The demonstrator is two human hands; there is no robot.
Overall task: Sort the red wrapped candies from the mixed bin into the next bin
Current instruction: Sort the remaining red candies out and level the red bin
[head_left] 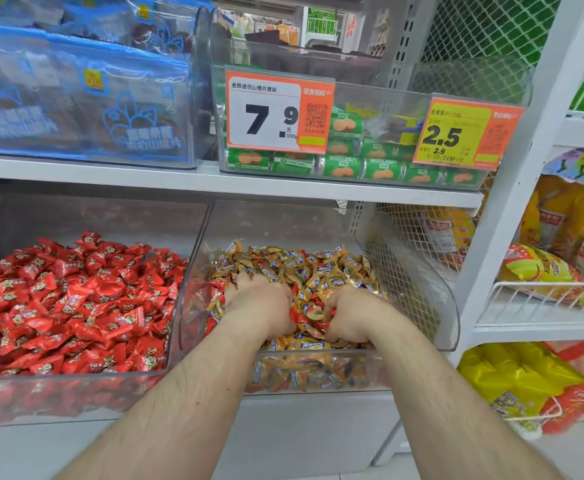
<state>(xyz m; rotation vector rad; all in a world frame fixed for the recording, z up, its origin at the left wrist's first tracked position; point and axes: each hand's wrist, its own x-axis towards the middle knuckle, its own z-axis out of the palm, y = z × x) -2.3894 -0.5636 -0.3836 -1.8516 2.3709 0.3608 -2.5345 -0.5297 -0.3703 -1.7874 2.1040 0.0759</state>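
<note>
Both my hands are down in the clear mixed bin [451, 306] on the lower shelf, which holds gold wrapped candies [318, 263] with red wrapped candies [299, 318] among them. My left hand [259, 304] lies knuckles up, fingers dug into the pile, with red wrappers at its fingertips. My right hand [349, 315] is curled into the pile beside it, fingers closed around red and gold wrappers. To the left stands the neighbouring clear bin [75, 396], heaped with red wrapped candies [75, 306].
A white shelf [214, 183] hangs just above both bins. It carries blue snack bags [75, 109] and a clear bin of green packets [352, 168] with two orange price tags. A wire mesh side and racks of yellow snack bags [560, 254] stand to the right.
</note>
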